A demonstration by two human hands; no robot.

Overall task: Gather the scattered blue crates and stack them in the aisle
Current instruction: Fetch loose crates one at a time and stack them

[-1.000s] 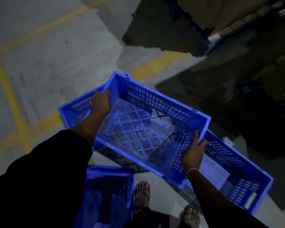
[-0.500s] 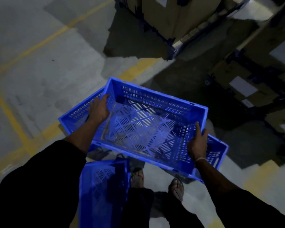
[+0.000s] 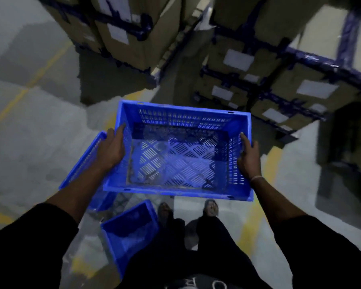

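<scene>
An empty blue slotted crate [image 3: 181, 113] hangs level in front of me, above my feet. My left hand [image 3: 113, 148] grips its left wall and my right hand [image 3: 247, 155] grips its right wall. A second blue crate [image 3: 82, 163] lies on the floor to the left, partly hidden under my left arm and the carried crate. A third blue crate [image 3: 129, 232] sits on the floor by my left foot, its near part hidden by my body.
Blue steel racks [image 3: 313, 61] loaded with labelled cardboard boxes [image 3: 133, 32] stand close ahead and to the right. Yellow lines [image 3: 252, 217] run across the grey concrete floor [image 3: 29, 126]. My sandalled feet [image 3: 211, 207] show below the crate.
I have turned right with the crate, which is now level and square to me. The racks have come closer. The crate on the right floor has left the view.
</scene>
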